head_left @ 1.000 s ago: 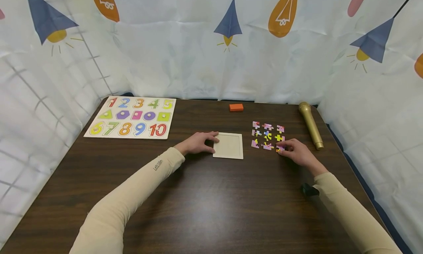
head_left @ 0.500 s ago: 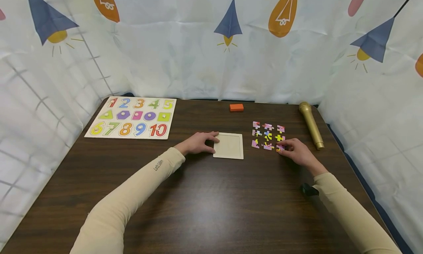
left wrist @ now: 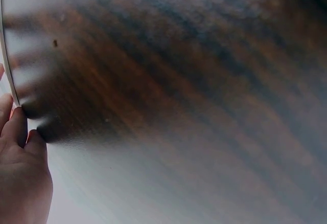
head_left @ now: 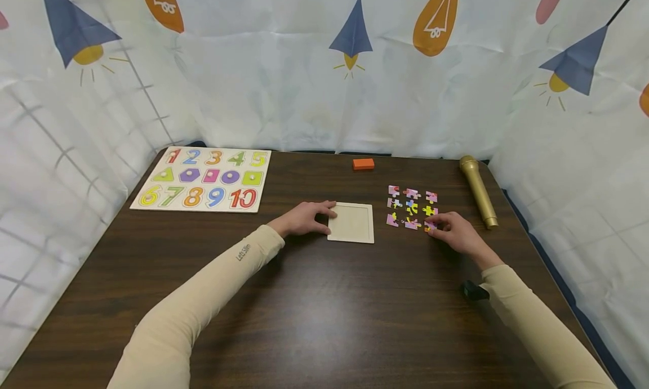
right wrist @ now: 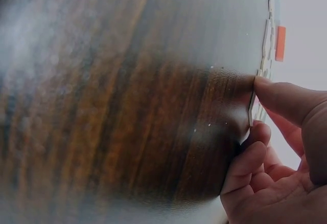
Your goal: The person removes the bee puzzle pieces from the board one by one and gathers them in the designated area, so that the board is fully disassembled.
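Note:
In the head view, my left hand is at the left side of a small pale square puzzle tray, which lies flat with a raised border. Its thumb and fingers are spread along that side, the fingertips overlapping the border; the left wrist view catches them at the tray's thin edge. My right hand pinches the near right corner jigsaw piece between thumb and fingers, partly covering it. The other jigsaw pieces, pink with yellow and blue, lie slightly apart in rows beside that hand.
A number-and-shape peg board lies at the back left of the dark wooden table. At the back stands an orange block. A gold microphone-shaped object lies to the right. Printed cloth surrounds the table's far sides.

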The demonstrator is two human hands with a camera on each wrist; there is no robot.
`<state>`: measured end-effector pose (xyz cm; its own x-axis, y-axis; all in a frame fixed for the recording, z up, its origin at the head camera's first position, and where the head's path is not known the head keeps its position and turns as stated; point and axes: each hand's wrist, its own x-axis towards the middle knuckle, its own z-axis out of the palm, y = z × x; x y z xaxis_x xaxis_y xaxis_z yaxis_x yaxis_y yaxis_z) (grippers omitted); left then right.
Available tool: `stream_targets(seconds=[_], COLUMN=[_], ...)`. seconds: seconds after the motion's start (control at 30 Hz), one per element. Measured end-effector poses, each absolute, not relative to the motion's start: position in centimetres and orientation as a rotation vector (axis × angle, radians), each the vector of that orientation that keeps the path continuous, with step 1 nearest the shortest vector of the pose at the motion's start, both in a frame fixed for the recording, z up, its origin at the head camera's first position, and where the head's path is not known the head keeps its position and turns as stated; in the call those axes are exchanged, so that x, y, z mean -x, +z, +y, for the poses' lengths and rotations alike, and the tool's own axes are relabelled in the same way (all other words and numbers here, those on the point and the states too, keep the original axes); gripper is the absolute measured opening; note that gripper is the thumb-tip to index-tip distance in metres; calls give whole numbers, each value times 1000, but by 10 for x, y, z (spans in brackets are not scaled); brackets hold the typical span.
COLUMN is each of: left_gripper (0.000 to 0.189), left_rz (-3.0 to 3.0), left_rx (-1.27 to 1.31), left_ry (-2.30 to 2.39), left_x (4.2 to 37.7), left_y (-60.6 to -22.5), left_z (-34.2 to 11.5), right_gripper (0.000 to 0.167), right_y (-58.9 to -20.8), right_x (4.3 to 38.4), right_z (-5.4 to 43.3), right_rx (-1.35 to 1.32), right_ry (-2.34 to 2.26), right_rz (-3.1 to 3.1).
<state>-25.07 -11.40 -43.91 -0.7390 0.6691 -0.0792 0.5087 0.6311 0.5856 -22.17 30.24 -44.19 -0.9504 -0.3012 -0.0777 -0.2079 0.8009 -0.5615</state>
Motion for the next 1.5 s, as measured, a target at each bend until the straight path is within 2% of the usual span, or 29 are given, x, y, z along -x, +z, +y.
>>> stream_targets(seconds=[1.5], left_gripper=[50], left_rz=[2560], left_rx=[-933], left_ry=[787], left_x=[251], left_y=[-438], left_z=[-114], right_gripper=[32], right_y=[-442], right_x=[224], right_z=[302], right_rx=[397], right_ry=[-856], right_rz=[2791])
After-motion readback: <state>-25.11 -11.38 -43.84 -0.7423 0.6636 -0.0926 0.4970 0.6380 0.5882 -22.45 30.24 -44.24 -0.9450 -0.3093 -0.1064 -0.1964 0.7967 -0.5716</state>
